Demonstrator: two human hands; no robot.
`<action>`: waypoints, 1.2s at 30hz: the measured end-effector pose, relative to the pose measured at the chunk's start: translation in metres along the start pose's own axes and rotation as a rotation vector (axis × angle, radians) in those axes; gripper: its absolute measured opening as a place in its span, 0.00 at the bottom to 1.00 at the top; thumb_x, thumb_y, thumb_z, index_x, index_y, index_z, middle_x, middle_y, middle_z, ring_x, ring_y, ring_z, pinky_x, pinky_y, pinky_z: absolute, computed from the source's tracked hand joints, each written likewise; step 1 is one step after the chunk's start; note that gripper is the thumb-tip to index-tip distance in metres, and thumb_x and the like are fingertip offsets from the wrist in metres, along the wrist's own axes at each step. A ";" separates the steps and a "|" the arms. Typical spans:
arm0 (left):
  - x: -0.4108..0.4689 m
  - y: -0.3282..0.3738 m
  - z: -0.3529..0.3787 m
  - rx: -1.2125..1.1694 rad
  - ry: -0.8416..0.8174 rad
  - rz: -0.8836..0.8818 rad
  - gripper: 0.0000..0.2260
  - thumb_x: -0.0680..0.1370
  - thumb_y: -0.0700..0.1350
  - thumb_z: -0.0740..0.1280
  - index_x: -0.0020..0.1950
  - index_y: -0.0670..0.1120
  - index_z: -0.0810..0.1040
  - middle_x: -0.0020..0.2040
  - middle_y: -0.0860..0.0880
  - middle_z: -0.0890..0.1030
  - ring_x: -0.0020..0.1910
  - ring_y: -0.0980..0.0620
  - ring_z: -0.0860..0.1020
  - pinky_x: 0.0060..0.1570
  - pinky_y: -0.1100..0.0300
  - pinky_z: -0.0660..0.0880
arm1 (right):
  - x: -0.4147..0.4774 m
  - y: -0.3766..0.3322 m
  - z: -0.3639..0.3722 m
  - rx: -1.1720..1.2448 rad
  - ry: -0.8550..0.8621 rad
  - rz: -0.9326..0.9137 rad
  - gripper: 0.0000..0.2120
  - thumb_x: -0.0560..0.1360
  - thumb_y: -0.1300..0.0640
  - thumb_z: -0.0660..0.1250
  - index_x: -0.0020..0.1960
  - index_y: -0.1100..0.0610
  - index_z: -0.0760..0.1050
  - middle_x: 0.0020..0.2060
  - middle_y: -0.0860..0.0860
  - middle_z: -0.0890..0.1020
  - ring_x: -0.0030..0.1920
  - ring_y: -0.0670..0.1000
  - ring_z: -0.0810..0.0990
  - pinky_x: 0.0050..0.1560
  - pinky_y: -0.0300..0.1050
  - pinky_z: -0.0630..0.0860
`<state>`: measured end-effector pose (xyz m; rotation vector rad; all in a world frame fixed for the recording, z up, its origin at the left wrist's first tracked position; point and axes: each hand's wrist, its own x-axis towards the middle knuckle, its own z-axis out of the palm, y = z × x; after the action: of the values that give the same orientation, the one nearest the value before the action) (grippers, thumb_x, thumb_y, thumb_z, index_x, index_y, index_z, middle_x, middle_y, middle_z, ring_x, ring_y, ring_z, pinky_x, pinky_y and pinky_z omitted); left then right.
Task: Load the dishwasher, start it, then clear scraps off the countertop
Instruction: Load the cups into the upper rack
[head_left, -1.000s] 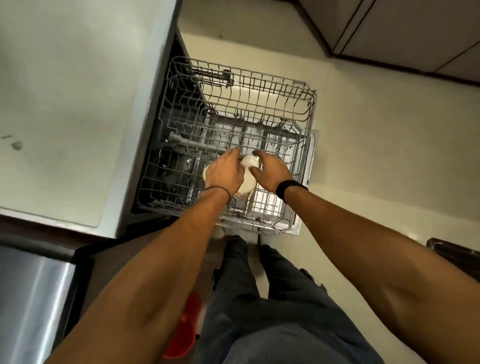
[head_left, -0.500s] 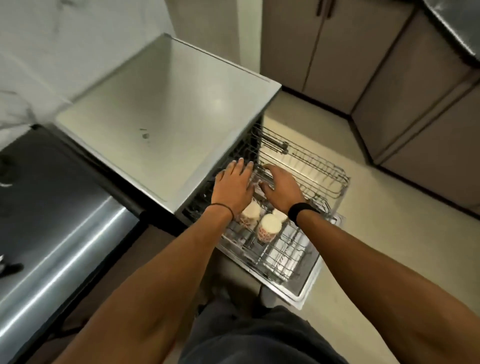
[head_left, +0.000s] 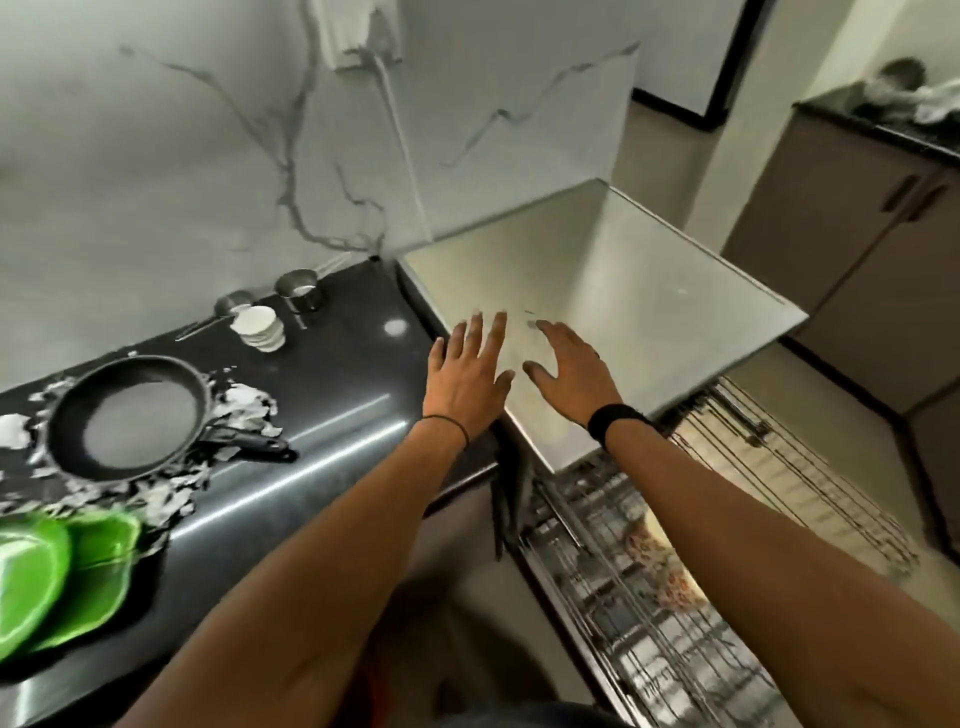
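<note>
My left hand (head_left: 467, 369) and my right hand (head_left: 569, 371) hover empty with fingers spread over the steel dishwasher top (head_left: 623, 291). Below them the wire rack (head_left: 727, 545) is pulled out, with patterned cups (head_left: 660, 566) blurred inside it. On the black countertop (head_left: 322, 415) to the left sit a black frying pan (head_left: 130, 415), white paper scraps (head_left: 244, 410) around it, green plates (head_left: 57, 577), a stack of white bowls (head_left: 257, 325) and small steel cups (head_left: 298, 288).
A marble wall backs the counter. Brown cabinets (head_left: 857, 249) stand to the right across the beige floor, with a cloth on a far counter (head_left: 914, 93). My legs are at the bottom edge.
Both hands let go of the cups in the rack and rose above the dishwasher top. My view swung up and left, bringing the countertop with pan, scraps and plates into sight.
</note>
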<state>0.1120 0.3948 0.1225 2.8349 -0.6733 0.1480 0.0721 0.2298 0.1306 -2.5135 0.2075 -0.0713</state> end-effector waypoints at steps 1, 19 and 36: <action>-0.001 -0.019 -0.008 0.000 0.009 -0.020 0.35 0.83 0.55 0.60 0.83 0.54 0.43 0.83 0.45 0.52 0.82 0.42 0.52 0.79 0.41 0.52 | 0.009 -0.017 0.008 0.001 -0.002 -0.028 0.30 0.81 0.46 0.63 0.80 0.49 0.57 0.79 0.53 0.60 0.77 0.56 0.62 0.74 0.57 0.63; -0.029 -0.248 -0.049 0.011 0.124 -0.455 0.35 0.82 0.57 0.60 0.84 0.53 0.44 0.83 0.43 0.52 0.82 0.41 0.52 0.79 0.40 0.52 | 0.112 -0.209 0.148 0.020 -0.203 -0.381 0.31 0.79 0.46 0.66 0.79 0.50 0.61 0.77 0.52 0.64 0.75 0.56 0.65 0.73 0.59 0.66; -0.003 -0.351 -0.027 0.042 0.169 -0.785 0.35 0.82 0.56 0.61 0.84 0.51 0.47 0.82 0.42 0.56 0.80 0.41 0.56 0.77 0.40 0.57 | 0.238 -0.302 0.259 -0.004 -0.444 -0.625 0.34 0.73 0.50 0.74 0.76 0.54 0.65 0.73 0.53 0.71 0.71 0.58 0.69 0.69 0.60 0.69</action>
<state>0.2671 0.7076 0.0807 2.8447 0.4905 0.2564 0.3723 0.5814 0.0965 -2.4294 -0.7539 0.2342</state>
